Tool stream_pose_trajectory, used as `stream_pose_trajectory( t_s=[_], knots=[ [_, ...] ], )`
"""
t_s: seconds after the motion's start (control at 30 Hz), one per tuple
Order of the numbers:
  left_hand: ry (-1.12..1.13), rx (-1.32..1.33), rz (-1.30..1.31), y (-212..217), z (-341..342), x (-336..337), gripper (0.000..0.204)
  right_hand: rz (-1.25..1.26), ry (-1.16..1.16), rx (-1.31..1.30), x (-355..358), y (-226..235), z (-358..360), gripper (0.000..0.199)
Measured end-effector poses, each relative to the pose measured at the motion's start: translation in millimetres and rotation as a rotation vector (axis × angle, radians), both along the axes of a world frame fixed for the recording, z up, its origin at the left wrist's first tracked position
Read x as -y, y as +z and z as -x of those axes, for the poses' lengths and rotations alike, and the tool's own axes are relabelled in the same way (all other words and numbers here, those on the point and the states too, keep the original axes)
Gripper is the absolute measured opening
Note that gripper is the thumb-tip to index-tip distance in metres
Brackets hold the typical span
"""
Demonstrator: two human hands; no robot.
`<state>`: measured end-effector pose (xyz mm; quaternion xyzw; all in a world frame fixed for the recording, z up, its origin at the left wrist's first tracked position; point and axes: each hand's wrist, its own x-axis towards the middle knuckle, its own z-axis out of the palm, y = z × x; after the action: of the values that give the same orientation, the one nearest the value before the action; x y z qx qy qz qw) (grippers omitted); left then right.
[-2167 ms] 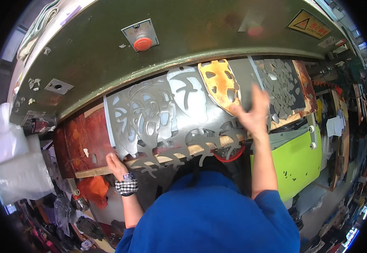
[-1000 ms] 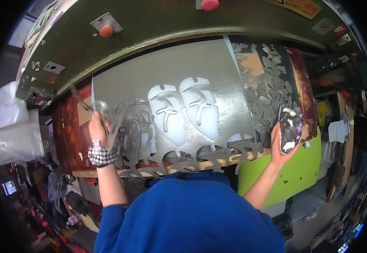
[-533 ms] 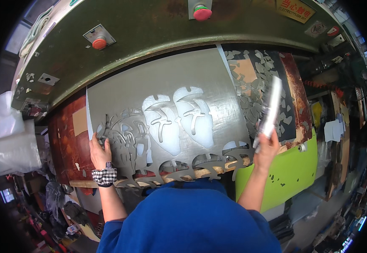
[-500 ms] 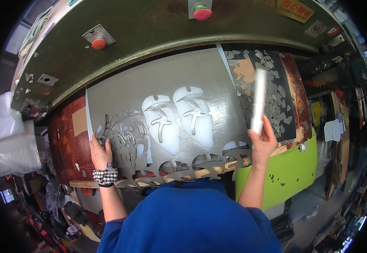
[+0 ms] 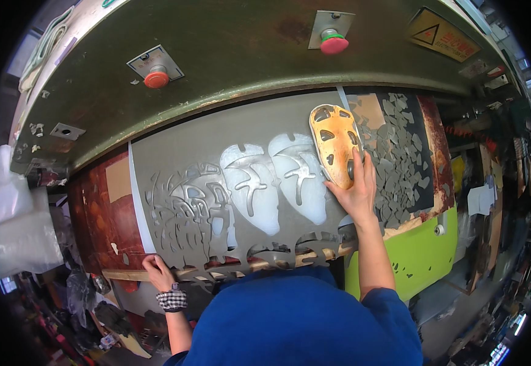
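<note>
My right hand (image 5: pixel 358 194) grips a sole-shaped cutting die (image 5: pixel 337 143) by its near end, thumb on one side and fingers along the other. The die has a yellow face with several dark openings and lies over the right part of a dark grey sheet (image 5: pixel 186 137). Just left of it, two sole-shaped cutouts (image 5: pixel 250 195) bare a pale surface, with thin curved grey pieces inside. At the sheet's near left corner, my left hand (image 5: pixel 160 274) has its fingers curled together; what they pinch, if anything, is hidden.
Beyond the sheet stands a green machine beam (image 5: pixel 235 67) with red push buttons (image 5: pixel 155 78). Grey scraps (image 5: pixel 393 165) are heaped at the right, near a lime-green sheet (image 5: pixel 421 256). A rusty red board (image 5: pixel 97 210) shows at the left, plastic bags (image 5: pixel 18 219) farther out.
My right hand has brought the die leftward and turned its yellow face up over the sheet. My left hand has drawn back toward me, its fingers curling. The view has shifted slightly.
</note>
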<state>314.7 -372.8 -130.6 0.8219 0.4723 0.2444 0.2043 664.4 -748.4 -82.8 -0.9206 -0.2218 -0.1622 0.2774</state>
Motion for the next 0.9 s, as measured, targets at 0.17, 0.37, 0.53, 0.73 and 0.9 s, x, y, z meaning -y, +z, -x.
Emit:
stream_pose_trajectory(
  t_s=[0.17,0.37,0.53,0.73,0.9],
  knots=[
    [-0.187,-0.05,-0.067,-6,-5,-20,0.025,-0.142,-0.12,0.019,-20,2,-4,0.092],
    [-0.064,-0.025,-0.137,-5,-33,-62,0.031,-0.268,-0.065,0.033,-54,-5,-15,0.083],
    [-0.117,-0.006,-0.108,-6,-60,-89,0.035,-0.318,-0.067,-0.103,-71,-6,-37,0.089],
    [-0.124,-0.009,-0.108,9,-96,-106,0.032,-0.695,-0.283,-0.095,-97,44,-99,0.066],
    [-0.144,0.038,-0.096,16,-135,-128,0.033,-0.261,-0.273,0.238,-160,76,-167,0.088]
  ],
)
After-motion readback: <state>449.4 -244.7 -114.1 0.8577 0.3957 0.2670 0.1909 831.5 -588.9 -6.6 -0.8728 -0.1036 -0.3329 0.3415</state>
